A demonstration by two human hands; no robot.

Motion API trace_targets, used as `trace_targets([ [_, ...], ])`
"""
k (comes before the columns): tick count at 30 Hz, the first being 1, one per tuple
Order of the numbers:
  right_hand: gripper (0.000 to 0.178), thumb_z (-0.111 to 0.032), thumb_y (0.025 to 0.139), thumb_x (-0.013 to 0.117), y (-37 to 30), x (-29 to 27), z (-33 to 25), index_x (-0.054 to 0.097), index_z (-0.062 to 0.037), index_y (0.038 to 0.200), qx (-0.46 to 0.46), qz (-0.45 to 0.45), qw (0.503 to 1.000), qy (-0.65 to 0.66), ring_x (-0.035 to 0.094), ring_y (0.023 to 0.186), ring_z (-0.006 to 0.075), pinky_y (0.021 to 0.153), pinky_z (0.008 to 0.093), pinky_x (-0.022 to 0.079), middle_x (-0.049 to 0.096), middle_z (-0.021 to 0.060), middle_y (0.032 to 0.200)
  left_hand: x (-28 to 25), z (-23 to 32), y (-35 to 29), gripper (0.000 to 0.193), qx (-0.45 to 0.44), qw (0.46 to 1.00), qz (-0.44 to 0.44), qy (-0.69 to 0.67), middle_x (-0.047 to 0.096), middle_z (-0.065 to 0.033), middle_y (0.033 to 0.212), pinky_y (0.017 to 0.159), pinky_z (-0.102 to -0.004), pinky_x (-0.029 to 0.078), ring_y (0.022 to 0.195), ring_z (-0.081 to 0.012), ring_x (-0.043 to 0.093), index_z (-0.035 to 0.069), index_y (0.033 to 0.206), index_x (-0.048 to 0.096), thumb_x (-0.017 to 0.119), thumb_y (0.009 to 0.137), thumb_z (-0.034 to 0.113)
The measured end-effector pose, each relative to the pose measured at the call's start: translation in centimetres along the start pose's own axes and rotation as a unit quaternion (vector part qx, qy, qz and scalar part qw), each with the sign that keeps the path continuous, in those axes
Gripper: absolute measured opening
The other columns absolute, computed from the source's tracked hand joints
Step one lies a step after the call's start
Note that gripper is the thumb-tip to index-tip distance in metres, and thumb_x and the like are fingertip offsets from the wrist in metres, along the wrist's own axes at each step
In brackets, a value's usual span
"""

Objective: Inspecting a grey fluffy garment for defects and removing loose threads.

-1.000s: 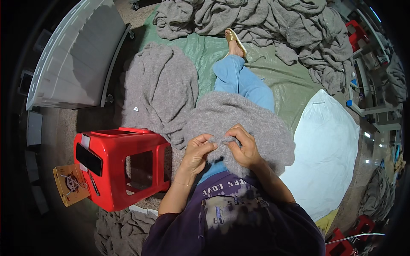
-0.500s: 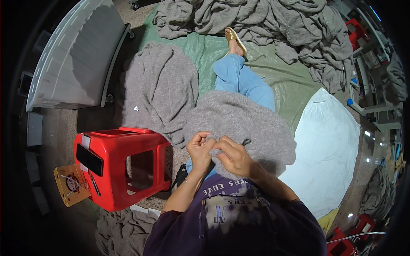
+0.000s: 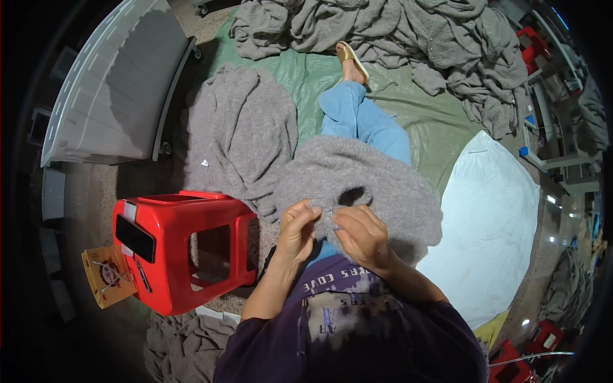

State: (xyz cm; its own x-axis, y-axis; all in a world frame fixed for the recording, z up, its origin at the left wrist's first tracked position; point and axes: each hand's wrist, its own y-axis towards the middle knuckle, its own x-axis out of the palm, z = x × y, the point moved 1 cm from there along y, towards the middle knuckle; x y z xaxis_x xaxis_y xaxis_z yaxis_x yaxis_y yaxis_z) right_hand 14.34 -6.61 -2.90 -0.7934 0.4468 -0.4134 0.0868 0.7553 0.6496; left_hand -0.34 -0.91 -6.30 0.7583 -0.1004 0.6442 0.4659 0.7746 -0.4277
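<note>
A grey knitted garment (image 3: 396,198) lies bunched over my lap and thigh. My left hand (image 3: 296,233) is closed in a pinch at its near edge, thumb against the fingers. Just to the right, my right hand (image 3: 362,233) pinches the same edge, fingers curled. A short gap separates the two hands, with a thin stretch of knit between them. Beyond my right fingers a dark opening shows in the fabric. Whether anything small, such as a needle, sits in the fingertips cannot be made out.
At my left stands a red plastic stool (image 3: 172,255) carrying a phone (image 3: 135,239), a pen-like tool (image 3: 142,274) and a small cardboard box (image 3: 108,276). Grey knits (image 3: 239,127) are heaped on the green sheet (image 3: 306,70). A stuffed white sack (image 3: 491,223) leans at right; a wheeled bin (image 3: 118,83) stands far left.
My hands have moved apart from being nearly together, the right one shifting rightward. The dark opening in the knit has widened.
</note>
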Motion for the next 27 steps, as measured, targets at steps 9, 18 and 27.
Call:
trace_targets([
  [9,0.025,0.006,0.065,0.066,-0.2,0.1,-1.0,0.062,0.0017,0.089,-0.037,-0.207,0.963,0.167,0.06,0.074,0.0264,0.063,0.0342,0.049,0.06,0.0109,0.086,0.1,0.6,0.4,0.003,0.053,0.998,0.017,0.035,0.06,0.0021,0.078,0.066,-0.017,0.039,0.07,-0.0036,0.052,0.005,0.084,0.06,0.061,0.085,0.008],
  [18,0.03,0.01,0.059,0.065,0.6,-0.1,0.0,0.062,0.0025,0.089,-0.025,-0.067,0.997,0.012,0.059,0.073,0.0292,0.062,0.036,0.048,0.06,0.0135,0.084,0.6,0.3,-0.7,0.003,0.043,0.996,0.028,0.072,0.056,0.007,0.069,0.051,-0.0163,0.031,0.056,0.0006,0.042,0.005,0.083,0.063,0.064,0.085,0.006],
  [27,0.03,0.012,0.062,0.063,0.6,0.3,0.1,0.062,0.0023,0.09,0.031,-0.038,0.999,-0.001,0.058,0.071,0.0292,0.063,0.0359,0.047,0.059,0.0134,0.083,0.1,0.6,-0.7,0.014,0.128,0.979,-0.007,0.157,0.062,0.0015,0.081,0.058,-0.015,0.039,0.068,-0.0002,0.051,0.0,0.094,0.064,0.065,0.081,-0.004],
])
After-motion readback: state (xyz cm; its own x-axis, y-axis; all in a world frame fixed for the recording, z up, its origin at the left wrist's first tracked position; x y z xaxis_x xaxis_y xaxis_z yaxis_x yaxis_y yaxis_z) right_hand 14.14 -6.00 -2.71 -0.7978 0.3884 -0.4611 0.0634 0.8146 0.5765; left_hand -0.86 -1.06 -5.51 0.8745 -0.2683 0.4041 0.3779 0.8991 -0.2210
